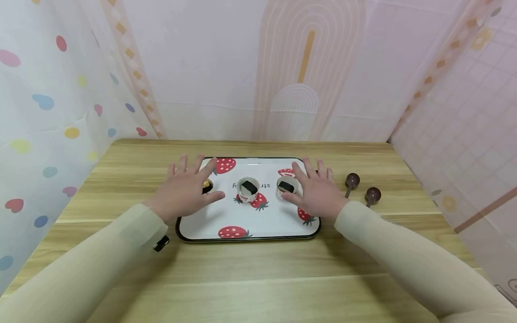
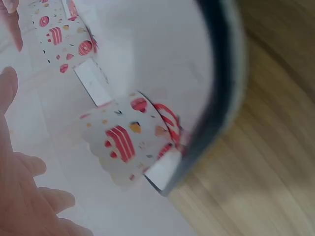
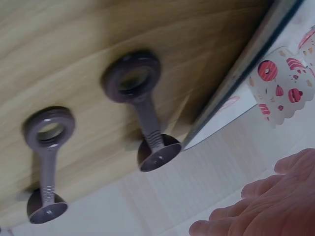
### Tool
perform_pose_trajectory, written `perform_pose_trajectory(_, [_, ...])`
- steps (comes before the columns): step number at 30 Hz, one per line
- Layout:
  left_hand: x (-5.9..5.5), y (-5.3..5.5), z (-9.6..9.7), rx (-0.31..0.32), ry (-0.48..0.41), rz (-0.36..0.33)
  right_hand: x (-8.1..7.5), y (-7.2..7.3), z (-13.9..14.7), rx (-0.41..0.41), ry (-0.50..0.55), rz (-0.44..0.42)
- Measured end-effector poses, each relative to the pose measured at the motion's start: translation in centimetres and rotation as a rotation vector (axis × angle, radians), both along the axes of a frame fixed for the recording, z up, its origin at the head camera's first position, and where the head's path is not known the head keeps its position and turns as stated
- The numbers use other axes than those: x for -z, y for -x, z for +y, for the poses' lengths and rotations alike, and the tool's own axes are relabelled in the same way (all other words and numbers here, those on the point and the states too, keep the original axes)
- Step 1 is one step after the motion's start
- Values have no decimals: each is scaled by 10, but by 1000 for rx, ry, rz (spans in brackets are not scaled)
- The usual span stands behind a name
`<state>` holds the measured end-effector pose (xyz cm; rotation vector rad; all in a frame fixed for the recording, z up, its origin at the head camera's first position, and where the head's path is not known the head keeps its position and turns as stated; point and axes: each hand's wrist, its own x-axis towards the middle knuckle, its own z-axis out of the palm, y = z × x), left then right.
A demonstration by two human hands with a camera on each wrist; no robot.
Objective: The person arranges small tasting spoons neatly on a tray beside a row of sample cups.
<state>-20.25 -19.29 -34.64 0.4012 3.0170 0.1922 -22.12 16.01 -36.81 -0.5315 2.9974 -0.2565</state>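
Note:
A white tray point(image 1: 262, 224) with strawberry prints and a dark rim lies on the wooden table. My left hand point(image 1: 183, 193) is spread over its left side, fingers apart and holding nothing. Under that hand, a cup's contents point(image 1: 207, 185), yellow and black, show partly. In the tray's middle stands a paper cup point(image 1: 248, 197) holding a white and black piece like a rice ball point(image 1: 249, 187). My right hand point(image 1: 319, 190) spreads over the right side, its thumb near another paper cup point(image 1: 283, 195) with a similar piece. The left wrist view shows a cake-printed cup point(image 2: 123, 140) near the hand.
Two dark brown scoops, a left one point(image 1: 352, 181) and a right one point(image 1: 373, 195), lie on the table right of the tray. A small black object point(image 1: 161, 243) shows beside the left sleeve. Patterned curtains point(image 1: 202, 80) stand behind the table and at both sides.

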Motion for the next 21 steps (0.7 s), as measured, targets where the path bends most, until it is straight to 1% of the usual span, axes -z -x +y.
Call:
perform_pose_trajectory(5, [1,-2,-8,-11,12,-19,2,0,8,8,-12,0])
perform_pose_trajectory(14, [2,-7,-23,-13,29,-9,3,-1,18,8,-25,6])
perform_pose_trajectory(21, [6,-11,-34,-28,5,-19,3,-2,24,8,-17,12])
